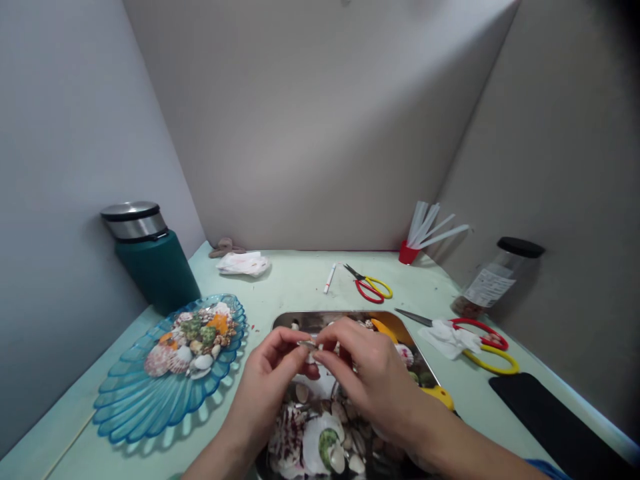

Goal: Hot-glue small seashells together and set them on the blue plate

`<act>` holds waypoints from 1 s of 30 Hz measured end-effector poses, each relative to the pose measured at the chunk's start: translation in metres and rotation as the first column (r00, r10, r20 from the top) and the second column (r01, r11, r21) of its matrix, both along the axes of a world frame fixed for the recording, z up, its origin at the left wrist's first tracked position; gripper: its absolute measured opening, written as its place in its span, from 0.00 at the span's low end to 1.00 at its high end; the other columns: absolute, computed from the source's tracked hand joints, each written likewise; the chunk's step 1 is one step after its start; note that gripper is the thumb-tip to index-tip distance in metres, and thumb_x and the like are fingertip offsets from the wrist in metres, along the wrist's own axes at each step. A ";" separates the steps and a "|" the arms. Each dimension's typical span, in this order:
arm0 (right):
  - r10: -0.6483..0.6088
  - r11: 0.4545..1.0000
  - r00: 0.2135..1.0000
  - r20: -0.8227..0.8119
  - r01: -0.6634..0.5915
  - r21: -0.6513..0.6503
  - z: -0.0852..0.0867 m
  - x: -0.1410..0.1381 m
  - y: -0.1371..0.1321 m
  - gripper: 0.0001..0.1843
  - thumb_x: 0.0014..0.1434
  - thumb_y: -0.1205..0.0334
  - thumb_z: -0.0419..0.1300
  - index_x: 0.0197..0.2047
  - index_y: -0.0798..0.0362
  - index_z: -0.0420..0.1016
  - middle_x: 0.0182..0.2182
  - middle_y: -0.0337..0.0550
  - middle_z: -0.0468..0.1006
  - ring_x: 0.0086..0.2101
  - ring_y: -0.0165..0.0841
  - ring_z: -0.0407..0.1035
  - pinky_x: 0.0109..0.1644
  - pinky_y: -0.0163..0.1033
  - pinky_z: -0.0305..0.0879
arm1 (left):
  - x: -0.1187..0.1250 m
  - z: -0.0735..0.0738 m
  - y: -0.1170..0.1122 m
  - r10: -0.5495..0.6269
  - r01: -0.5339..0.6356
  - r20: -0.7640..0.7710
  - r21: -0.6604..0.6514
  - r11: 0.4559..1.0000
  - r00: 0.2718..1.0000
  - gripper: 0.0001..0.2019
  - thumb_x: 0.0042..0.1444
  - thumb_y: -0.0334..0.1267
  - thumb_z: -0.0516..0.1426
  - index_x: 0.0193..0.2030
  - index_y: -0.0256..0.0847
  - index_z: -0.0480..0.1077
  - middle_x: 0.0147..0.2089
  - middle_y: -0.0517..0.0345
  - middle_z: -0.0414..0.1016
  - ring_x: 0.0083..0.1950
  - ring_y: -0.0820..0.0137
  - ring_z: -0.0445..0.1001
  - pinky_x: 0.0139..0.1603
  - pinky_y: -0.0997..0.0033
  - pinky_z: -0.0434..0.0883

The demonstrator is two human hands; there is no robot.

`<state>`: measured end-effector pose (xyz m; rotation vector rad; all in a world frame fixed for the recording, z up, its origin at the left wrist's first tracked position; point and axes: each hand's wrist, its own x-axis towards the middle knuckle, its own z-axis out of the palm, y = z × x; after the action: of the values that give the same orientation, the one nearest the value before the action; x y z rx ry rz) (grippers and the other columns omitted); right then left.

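Note:
My left hand point(267, 387) and my right hand point(367, 380) meet above a metal tray point(320, 319) full of seashells point(320, 440). Both pinch one small pale shell point(307, 345) between thumb and fingertips, the left from the left side, the right from the right. The rest of the fingers curl inward. Below the hands lie white, purple-striped and green shells. A yellow object point(440, 395) pokes out at the tray's right rim, partly hidden by my right wrist.
A blue scalloped glass plate point(145, 407) with several coloured shells sits at left, a green flask point(153, 263) behind it. Small scissors point(373, 288), a marker point(330, 277), large scissors point(487, 347) on tissue, a jar point(500, 280), a red cup of sticks point(410, 252), a black pad point(545, 413).

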<state>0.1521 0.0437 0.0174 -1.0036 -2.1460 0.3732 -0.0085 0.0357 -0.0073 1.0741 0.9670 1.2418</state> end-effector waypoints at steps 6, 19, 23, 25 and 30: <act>-0.019 0.997 1.000 -0.012 0.018 -0.082 0.005 0.000 -0.001 0.09 0.55 0.63 0.63 0.40 0.50 0.68 0.34 0.36 0.71 0.32 0.31 0.65 0.35 0.36 0.57 | -0.002 0.001 -0.001 -0.048 0.052 0.178 -0.018 0.998 0.983 0.05 0.55 0.34 0.58 0.38 0.40 0.71 0.40 0.58 0.72 0.37 0.74 0.70 0.38 0.76 0.68; 0.029 0.999 0.999 0.041 -0.030 0.018 0.001 0.002 -0.001 0.08 0.58 0.63 0.59 0.42 0.50 0.67 0.37 0.40 0.70 0.36 0.33 0.66 0.38 0.38 0.59 | -0.001 -0.001 0.000 -0.040 0.045 0.199 -0.024 0.999 0.979 0.05 0.52 0.34 0.61 0.37 0.37 0.71 0.34 0.58 0.73 0.33 0.76 0.69 0.35 0.78 0.68; -0.009 0.996 0.994 0.111 -0.002 0.092 -0.001 0.002 0.000 0.06 0.60 0.65 0.55 0.42 0.51 0.67 0.37 0.42 0.71 0.34 0.35 0.66 0.36 0.39 0.59 | 0.000 0.000 0.000 -0.014 0.025 0.183 -0.058 0.998 0.983 0.09 0.52 0.35 0.61 0.40 0.39 0.70 0.37 0.57 0.72 0.33 0.74 0.70 0.37 0.74 0.70; -0.044 0.989 0.990 0.132 0.024 0.147 -0.002 0.002 0.000 0.07 0.60 0.68 0.54 0.42 0.52 0.66 0.34 0.42 0.72 0.31 0.35 0.66 0.33 0.39 0.58 | 0.001 0.001 0.000 -0.006 0.018 0.185 -0.062 0.998 0.983 0.08 0.53 0.36 0.60 0.39 0.39 0.69 0.36 0.58 0.72 0.34 0.73 0.71 0.37 0.71 0.71; -0.099 0.975 0.982 0.163 0.063 0.213 -0.002 0.002 0.000 0.06 0.58 0.70 0.53 0.39 0.54 0.66 0.33 0.44 0.72 0.31 0.36 0.66 0.33 0.39 0.58 | 0.001 0.001 -0.001 -0.055 0.066 0.154 -0.070 0.995 0.987 0.07 0.56 0.40 0.57 0.34 0.38 0.68 0.29 0.60 0.69 0.30 0.74 0.68 0.32 0.74 0.69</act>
<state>0.1537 0.0442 0.0153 -1.0314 -2.2341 0.0218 -0.0075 0.0346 -0.0062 0.9301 0.8518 1.2100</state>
